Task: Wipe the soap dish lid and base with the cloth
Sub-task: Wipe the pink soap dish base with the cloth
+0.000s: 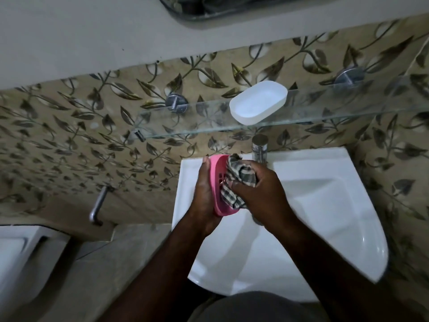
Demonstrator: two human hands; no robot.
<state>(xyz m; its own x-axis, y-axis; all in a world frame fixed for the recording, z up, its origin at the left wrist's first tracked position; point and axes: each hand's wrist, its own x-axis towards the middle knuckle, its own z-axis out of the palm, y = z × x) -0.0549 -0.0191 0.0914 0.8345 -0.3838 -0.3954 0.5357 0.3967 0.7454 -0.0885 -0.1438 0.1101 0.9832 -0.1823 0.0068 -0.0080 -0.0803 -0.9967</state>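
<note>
My left hand (204, 194) holds the pink soap dish base (219, 180) on its edge over the sink's left rim, slotted inside facing right. My right hand (262, 189) is closed around a bunched checked cloth (239, 180) and presses it into the pink base. The cloth hides most of the base's inside. The white soap dish lid (257, 102) lies hollow side up on the glass shelf (185, 122) above, apart from both hands.
A white sink (325, 205) lies under my hands, with a chrome tap (260, 147) just behind the cloth. Leaf-patterned tiles cover the wall. A metal spout (97, 205) sticks out at left above a white toilet (21, 259). A mirror edge (232, 10) shows at top.
</note>
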